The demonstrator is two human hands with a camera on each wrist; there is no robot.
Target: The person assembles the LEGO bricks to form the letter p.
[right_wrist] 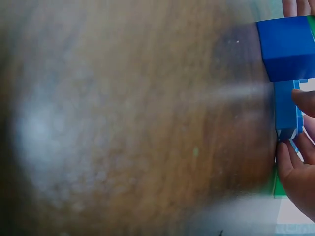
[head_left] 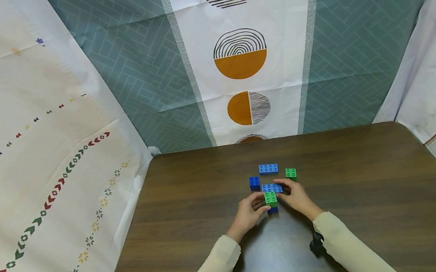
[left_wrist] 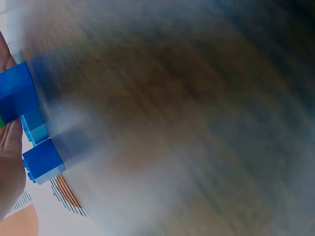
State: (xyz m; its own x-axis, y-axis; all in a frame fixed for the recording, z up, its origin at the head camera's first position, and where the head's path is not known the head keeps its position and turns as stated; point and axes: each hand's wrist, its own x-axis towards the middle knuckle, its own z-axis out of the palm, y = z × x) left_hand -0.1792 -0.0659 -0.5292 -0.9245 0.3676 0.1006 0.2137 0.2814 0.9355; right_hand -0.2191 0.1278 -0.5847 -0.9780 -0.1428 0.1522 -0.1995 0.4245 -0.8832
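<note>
A green brick [head_left: 270,199] sits on top of a dark blue brick [head_left: 272,210], near the front of the group. My left hand [head_left: 248,215] pinches this stack from its left side, thumb toward the front. Just behind it lies a light blue brick [head_left: 272,188], longer than the others. Its right end is between the thumb and fingers of my right hand [head_left: 297,198]. In the right wrist view the thumb presses the studded side of the light blue brick [right_wrist: 286,110]. The left wrist view shows the dark blue brick [left_wrist: 18,93] large, partly cut off.
Farther back on the brown table [head_left: 191,181] lie another light blue brick [head_left: 268,169], a dark blue brick [head_left: 254,183] at left and a green brick [head_left: 291,173] at right. Patterned cloths [head_left: 141,63] hang behind and beside the table.
</note>
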